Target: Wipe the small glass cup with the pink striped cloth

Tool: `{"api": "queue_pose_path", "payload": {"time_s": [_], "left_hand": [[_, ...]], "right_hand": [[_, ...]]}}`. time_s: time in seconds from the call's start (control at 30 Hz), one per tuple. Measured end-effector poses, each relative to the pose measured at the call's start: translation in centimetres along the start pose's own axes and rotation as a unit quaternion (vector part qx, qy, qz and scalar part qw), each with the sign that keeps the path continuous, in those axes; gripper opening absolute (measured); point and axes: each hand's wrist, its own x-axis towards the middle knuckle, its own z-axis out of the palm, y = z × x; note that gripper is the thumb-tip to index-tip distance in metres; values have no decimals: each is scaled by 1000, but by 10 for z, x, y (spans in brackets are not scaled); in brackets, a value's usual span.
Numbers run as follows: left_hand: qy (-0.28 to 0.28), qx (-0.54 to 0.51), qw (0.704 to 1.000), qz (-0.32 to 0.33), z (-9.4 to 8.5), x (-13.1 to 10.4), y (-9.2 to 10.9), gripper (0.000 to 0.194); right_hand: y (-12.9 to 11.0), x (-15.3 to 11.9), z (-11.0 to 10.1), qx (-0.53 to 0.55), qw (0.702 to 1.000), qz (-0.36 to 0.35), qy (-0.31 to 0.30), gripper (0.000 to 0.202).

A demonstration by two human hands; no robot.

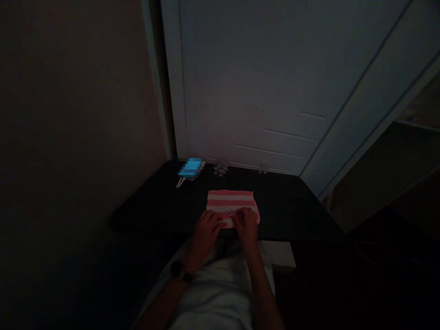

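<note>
A pink-and-white striped cloth lies on the black table near its front edge. My left hand rests at the cloth's near left corner, its fingers curled in and pressed together on the fabric. Bent over the near right part is my right hand, with fingertips pinching the cloth close to its middle. The fabric between the two hands looks slightly rumpled. Dim light hides the exact grip of the fingertips. A dark watch is on my left wrist.
At the table's back left lies a phone-like device with a blurred blue screen and a pale strap or cable. Small shiny clear objects cluster by the pale panel behind. A white box-like object sits below the front edge.
</note>
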Motion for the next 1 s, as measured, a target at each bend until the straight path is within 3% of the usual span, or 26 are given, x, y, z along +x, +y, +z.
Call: {"api": "queue_pose_path", "payload": {"time_s": [0.33,0.5,0.63,0.77,0.83,0.9,1.0], "left_hand": [[-2,9,1000,13,-2,8,0,14],[-12,10,1000,-16,-7,3,4,17],[-45,-67,995,-59,-22,5,2,16],[46,-35,995,-86,-42,31,-15,18],[54,19,996,-62,-46,49,-25,20],[17,84,995,-48,-45,64,-32,25],[-62,165,977,-117,-39,77,-38,20]], "right_hand": [[1,5,0,-2,1000,12,4,6],[2,7,-8,33,997,29,-57,5],[7,14,-16,48,994,20,-99,2],[14,24,-23,54,991,9,-123,5],[18,28,-27,65,989,1,-131,4],[21,32,-29,82,986,-9,-141,4],[27,37,-31,103,982,-17,-160,4]]}}
